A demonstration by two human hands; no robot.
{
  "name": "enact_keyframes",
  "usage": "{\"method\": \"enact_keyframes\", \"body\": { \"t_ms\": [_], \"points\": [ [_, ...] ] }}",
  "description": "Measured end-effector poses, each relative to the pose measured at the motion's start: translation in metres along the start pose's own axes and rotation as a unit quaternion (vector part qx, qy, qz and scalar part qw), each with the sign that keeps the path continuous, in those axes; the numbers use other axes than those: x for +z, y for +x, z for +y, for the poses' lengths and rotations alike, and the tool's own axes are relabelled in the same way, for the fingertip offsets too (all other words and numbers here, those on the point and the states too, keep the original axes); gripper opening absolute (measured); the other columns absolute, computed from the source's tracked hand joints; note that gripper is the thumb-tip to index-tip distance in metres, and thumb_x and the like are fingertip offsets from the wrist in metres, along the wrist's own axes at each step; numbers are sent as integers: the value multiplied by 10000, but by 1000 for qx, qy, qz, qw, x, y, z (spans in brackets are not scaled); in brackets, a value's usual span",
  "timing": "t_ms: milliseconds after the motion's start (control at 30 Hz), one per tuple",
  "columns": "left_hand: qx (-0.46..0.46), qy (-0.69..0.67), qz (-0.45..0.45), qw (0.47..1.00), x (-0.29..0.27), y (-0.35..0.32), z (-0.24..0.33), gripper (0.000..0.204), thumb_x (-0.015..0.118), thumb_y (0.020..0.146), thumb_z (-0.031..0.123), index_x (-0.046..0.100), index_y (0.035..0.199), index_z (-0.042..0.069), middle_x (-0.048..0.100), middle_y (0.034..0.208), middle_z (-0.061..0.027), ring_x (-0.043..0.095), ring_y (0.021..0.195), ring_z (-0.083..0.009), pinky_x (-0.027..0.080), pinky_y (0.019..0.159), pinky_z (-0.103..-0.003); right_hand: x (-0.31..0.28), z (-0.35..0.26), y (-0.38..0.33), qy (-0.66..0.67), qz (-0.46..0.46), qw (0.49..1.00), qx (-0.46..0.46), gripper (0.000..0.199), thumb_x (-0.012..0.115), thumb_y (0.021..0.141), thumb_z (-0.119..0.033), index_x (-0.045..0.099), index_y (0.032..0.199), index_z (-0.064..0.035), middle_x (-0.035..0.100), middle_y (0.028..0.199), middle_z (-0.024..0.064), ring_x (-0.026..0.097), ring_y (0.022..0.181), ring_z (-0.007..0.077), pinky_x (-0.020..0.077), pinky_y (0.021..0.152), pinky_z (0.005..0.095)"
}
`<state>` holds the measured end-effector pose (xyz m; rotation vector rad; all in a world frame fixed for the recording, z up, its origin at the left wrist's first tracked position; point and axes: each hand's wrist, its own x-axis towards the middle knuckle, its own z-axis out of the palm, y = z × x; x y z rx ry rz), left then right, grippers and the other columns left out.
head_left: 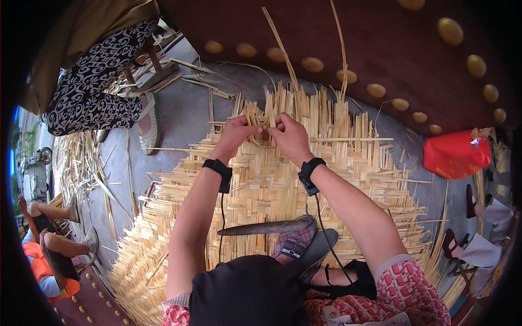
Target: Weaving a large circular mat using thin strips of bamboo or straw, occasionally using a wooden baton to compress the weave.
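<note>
A woven mat of flat, pale straw-coloured strips (272, 185) spreads over the floor beneath me, its loose ends sticking out raggedly all round. At its far edge my left hand (235, 136) is closed, fingers pinching upright strips (253, 117). Close beside it on the right, my right hand (290, 137) is also closed on strips of the same edge. The fingertips of both hands nearly meet; exactly which strips each one grips is partly hidden. A long, dark, tapered tool (255, 229) lies on the mat near my slippered foot (296, 244).
A dark red studded door panel (348, 43) borders the far side. A red bag (457, 154) stands at the right. Loose strips (76, 168) pile up at the left, near another person's shoe (149, 127). Other people sit at both sides. Black cables hang from my wristbands.
</note>
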<state>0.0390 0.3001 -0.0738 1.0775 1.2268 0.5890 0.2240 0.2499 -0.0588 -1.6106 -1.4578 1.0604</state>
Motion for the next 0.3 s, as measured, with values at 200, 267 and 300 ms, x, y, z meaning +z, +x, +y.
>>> {"method": "enact_keyframes", "body": {
  "t_ms": [200, 267, 300],
  "points": [
    [98, -172, 145, 970, 12, -20, -25, 355, 677, 881, 1, 649, 1233, 37, 685, 1103, -56, 624, 986, -133, 536, 848, -282, -21, 32, 23, 140, -141, 980, 18, 288, 531, 942, -22, 660, 1198, -35, 697, 1147, 122, 679, 923, 198, 543, 793, 323],
    [99, -94, 184, 974, -20, -37, -59, 358, 657, 896, -4, 655, 1247, 65, 679, 1144, -57, 630, 975, -127, 532, 837, -264, -37, 10, 17, 95, -84, 992, -5, 284, 538, 955, -19, 648, 1216, -38, 696, 1150, 111, 669, 995, 178, 535, 882, 278],
    [106, -33, 194, 975, -11, -34, -67, 366, 637, 910, -10, 660, 1260, 93, 672, 1186, -58, 636, 964, -120, 527, 826, -246, -66, 27, 18, 70, -23, 997, -39, 297, 585, 938, -50, 649, 1227, -70, 707, 1113, 127, 679, 986, 208, 521, 913, 273]
  ]
}}
